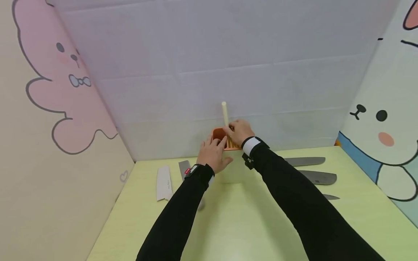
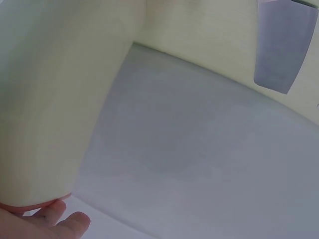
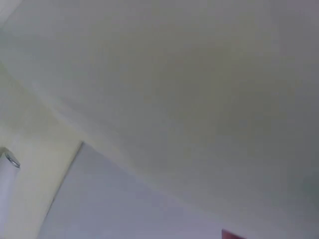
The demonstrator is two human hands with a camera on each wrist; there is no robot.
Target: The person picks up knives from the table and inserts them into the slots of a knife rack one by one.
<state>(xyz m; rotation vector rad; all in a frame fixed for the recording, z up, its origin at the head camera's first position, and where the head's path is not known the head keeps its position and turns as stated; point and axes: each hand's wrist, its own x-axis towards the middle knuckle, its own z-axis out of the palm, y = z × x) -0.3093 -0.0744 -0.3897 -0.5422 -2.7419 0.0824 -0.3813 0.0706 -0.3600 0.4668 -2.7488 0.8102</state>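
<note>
A pale knife holder [image 1: 231, 170] with an orange slotted top stands against the back of the table. My left hand [image 1: 212, 156] grips its left front corner, fingers over the rim and thumb on the front face. In the left wrist view, fingertips [image 2: 60, 216] touch the reddish rim beside the holder's wall [image 2: 50, 124]. At the slots, my right hand [image 1: 241, 131] pinches a pale wooden rod [image 1: 224, 112] that rises nearly upright from the top. The rod's lower end is hidden by that hand. The right wrist view shows mostly a blurred pale surface.
On the left lie a light cleaver-shaped blade [image 1: 163, 183] and a grey blade [image 1: 184, 167], partly behind the left arm. Right of the holder are grey knives [image 1: 305, 161], [image 1: 318, 177] and a narrow pointed blade [image 1: 331, 197], their handles behind the right arm. A white wall [image 1: 196, 90] rises behind.
</note>
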